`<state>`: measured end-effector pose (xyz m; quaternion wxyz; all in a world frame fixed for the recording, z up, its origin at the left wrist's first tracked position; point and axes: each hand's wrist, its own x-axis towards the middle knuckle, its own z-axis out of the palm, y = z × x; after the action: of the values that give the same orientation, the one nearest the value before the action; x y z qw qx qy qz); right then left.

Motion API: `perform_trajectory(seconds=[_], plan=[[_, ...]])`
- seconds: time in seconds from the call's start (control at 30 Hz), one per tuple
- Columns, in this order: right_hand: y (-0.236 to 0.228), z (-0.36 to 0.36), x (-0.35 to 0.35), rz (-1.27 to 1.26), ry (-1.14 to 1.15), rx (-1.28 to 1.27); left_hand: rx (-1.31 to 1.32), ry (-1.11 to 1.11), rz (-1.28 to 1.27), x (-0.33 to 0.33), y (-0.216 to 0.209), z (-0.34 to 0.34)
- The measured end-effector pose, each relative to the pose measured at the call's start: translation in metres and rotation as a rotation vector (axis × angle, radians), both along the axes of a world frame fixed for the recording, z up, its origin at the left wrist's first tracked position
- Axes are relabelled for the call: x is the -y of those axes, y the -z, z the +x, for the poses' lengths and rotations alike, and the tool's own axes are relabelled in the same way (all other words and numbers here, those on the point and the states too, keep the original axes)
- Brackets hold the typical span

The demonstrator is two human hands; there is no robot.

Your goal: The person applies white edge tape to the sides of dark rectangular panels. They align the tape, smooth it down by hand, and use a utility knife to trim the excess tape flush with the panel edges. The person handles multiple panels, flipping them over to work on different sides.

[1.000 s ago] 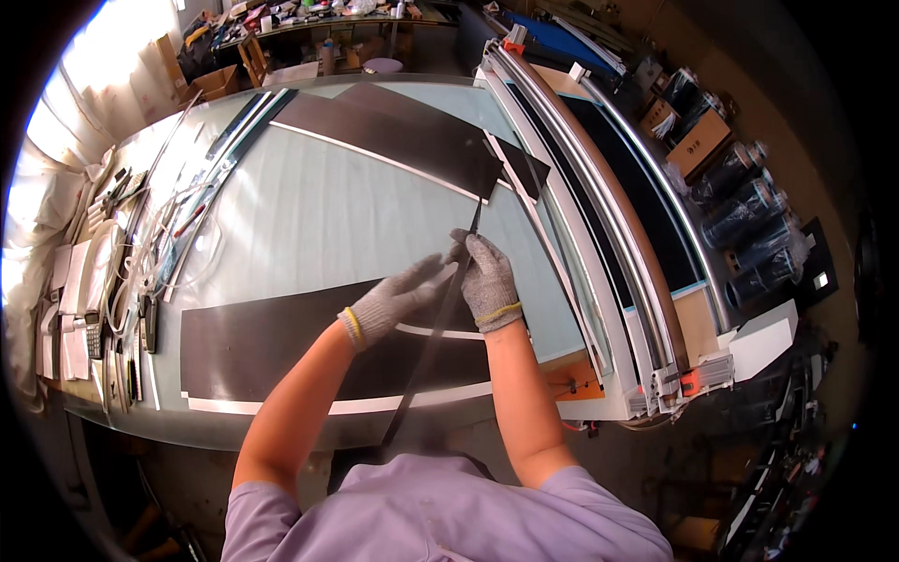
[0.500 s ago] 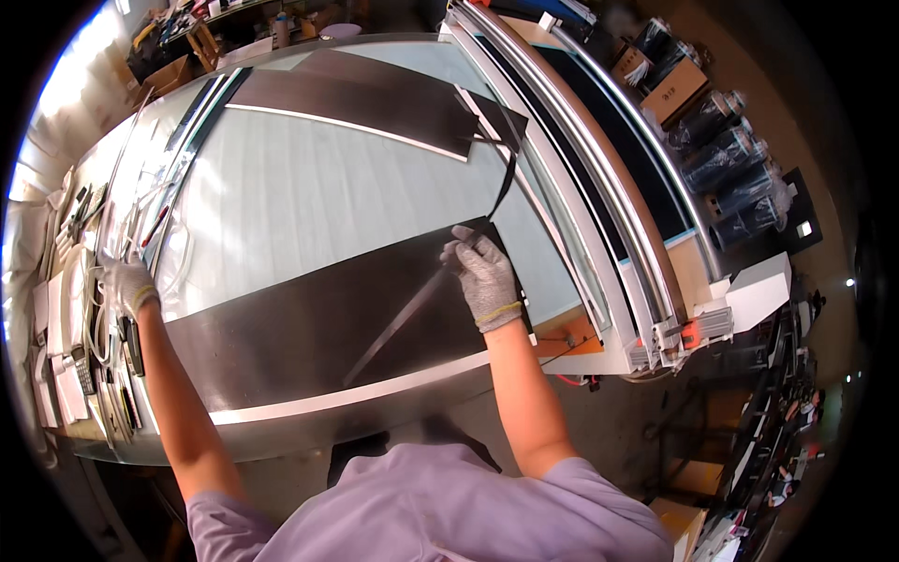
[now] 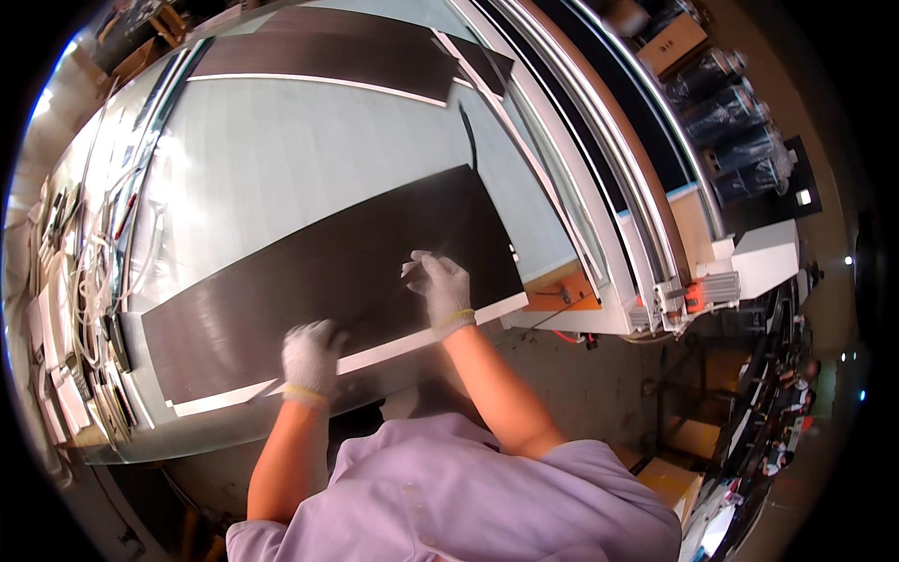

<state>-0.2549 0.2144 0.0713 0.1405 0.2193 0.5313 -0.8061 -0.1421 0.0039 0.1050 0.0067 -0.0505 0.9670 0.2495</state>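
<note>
A wide dark sheet point(image 3: 281, 281) with a white band point(image 3: 393, 353) along its near edge lies slantwise in front of me on the pale tabletop point(image 3: 309, 140). Above its right half, my gloved right hand point(image 3: 438, 286) pinches a thin dark strip, hard to follow against the sheet. A curved dark piece of strip point(image 3: 470, 140) shows past the sheet's far corner. Low over the near edge, my gloved left hand point(image 3: 311, 361) is closed, fingers curled. A thin grey item juts out beside it, and a dark blur shows by its fingers; the thing held is unclear.
More dark sheets point(image 3: 328, 51) lie at the far side. Metal rails point(image 3: 609, 112) of a long machine run along the right. Papers, cords and tools point(image 3: 70, 318) crowd the left edge. Wrapped rolls point(image 3: 726, 122) stand beyond the machine.
My left hand has come from the cluttered left edge rightward to the sheet's near edge. My right hand has moved left and nearer to me; the strip's far end has been drawn nearer.
</note>
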Motion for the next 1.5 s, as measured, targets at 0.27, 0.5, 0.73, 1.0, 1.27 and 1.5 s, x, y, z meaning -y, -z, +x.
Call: perform_trajectory(seconds=[0.27, 0.5, 0.73, 1.0, 1.27, 1.5], plan=[[0.030, -0.016, -0.112, -0.052, 0.171, 0.008, 0.147, -0.112, -0.271, 0.100, 0.016, 0.069], [0.041, 0.004, -0.190, 0.153, 0.091, 0.112, 0.305, -0.189, -0.540, 0.212, 0.037, 0.111], [0.029, 0.035, -0.185, 0.295, 0.208, 0.008, 0.311, -0.291, -0.894, 0.135, 0.040, 0.035], [0.043, 0.066, -0.181, 0.076, -0.016, 0.141, 0.150, 0.254, 0.221, -0.206, 0.044, -0.067], [0.042, 0.038, -0.232, 0.380, -0.017, 0.131, 0.423, 0.104, 0.347, -0.253, 0.075, -0.086], [0.092, -0.019, -0.286, 1.212, -0.531, -0.773, 0.508, 0.088, 0.276, -0.284, 0.086, -0.106]])
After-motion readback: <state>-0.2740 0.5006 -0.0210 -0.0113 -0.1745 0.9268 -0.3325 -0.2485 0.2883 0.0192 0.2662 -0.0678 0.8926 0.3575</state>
